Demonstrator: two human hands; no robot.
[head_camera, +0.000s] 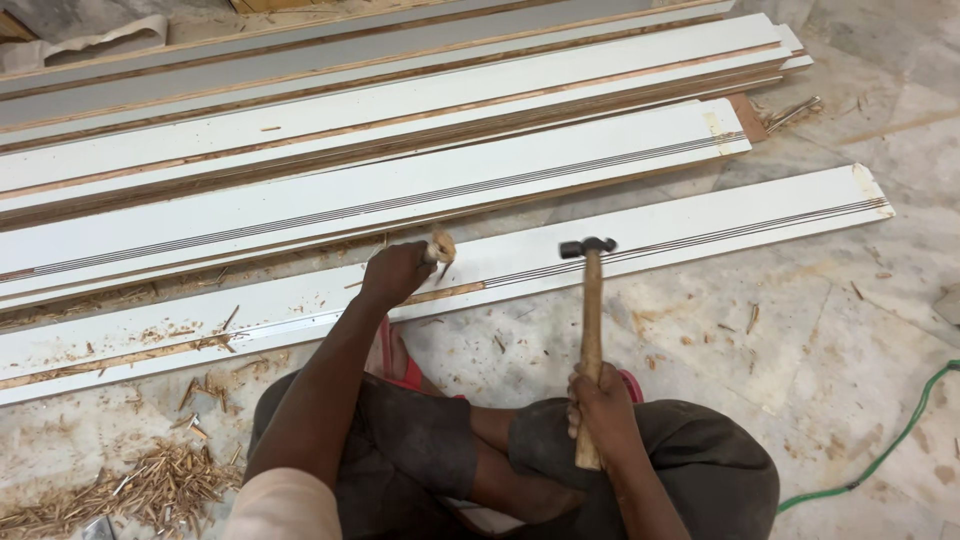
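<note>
A long white board is laid flat on the stone floor, running from the lower left edge up toward the upper right; its face is white, with a band of thin dark grooves along its length on the right part, while on the left part that band is cut away to a raw brown strip of bare wood, ragged at the edges and strewn with chips; behind it, further white and grey boards are stacked side by side at the same slant; a green hose is seen curving across the floor at the right; a heap of pale wood shavings is gathered at the lower left, beside the seated person's knee.

A hammer with a long wooden handle and a small dark metal head is held upright by the right hand, which is closed around the lower handle; the head is raised above the board, just right of the chisel.

A wooden-handled chisel, its top splayed and frayed, is gripped in the closed left hand; it is set on the board where the grooved band meets the bare strip; its blade is hidden by the hand.
</note>
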